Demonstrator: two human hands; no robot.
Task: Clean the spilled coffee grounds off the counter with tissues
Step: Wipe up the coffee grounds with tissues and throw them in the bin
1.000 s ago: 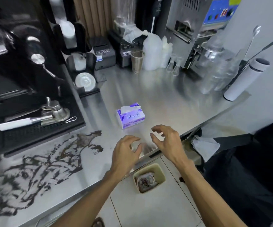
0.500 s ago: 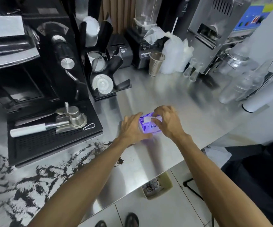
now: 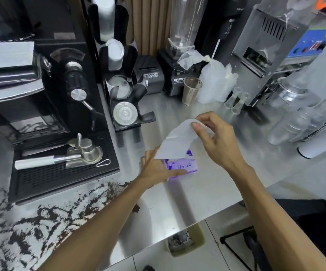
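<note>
Pale tiled floor [image 3: 214,259]; brown slatted wall [image 3: 148,26]

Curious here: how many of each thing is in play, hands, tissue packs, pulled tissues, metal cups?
Hands: 2, left hand on the tissue pack, right hand pinching the tissue
Tissue packs: 1, purple
Tissues pulled out: 1, white
Metal cups: 1, the metal cup at the back
Total: 5

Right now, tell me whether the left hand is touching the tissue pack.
Touching. The head view shows the left hand against the tissue pack, thumb lying along its front edge.
</note>
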